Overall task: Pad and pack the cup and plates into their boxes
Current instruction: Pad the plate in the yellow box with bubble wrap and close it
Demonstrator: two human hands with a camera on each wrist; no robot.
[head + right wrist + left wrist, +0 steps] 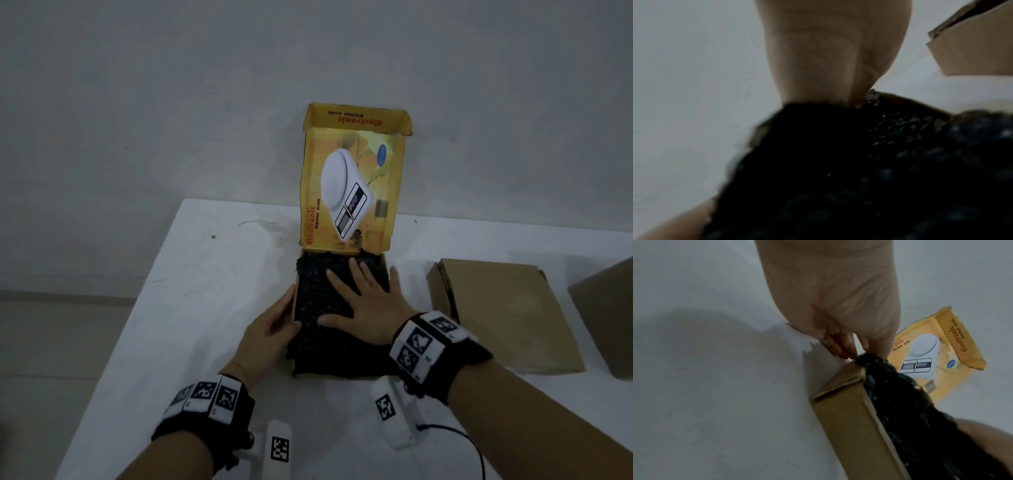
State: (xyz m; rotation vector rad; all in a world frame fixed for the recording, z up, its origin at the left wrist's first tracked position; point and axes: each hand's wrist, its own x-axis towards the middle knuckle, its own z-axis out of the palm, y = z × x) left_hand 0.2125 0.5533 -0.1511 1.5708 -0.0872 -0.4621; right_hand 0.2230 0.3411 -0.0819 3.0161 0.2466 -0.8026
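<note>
An open cardboard box (849, 418) lies on the white table (205, 291), and its yellow "Electronic Kitchen scale" lid (352, 185) stands upright at the back. Black bubble wrap (318, 298) fills the box to the top and hides whatever lies under it. My right hand (366, 308) lies flat on the wrap with its fingers spread. My left hand (274, 322) rests with straight fingers against the box's left wall, thumb on the wrap's edge. The left wrist view shows the same wrap (910, 410) and lid (931, 353). The blurred right wrist view shows the wrap (859, 162) under my palm.
A flat, closed brown box (503, 311) lies to the right of the open one, also seen in the right wrist view as the brown box (972, 53). Another brown box (606, 315) stands at the right edge. The table's left edge runs diagonally beside my left arm.
</note>
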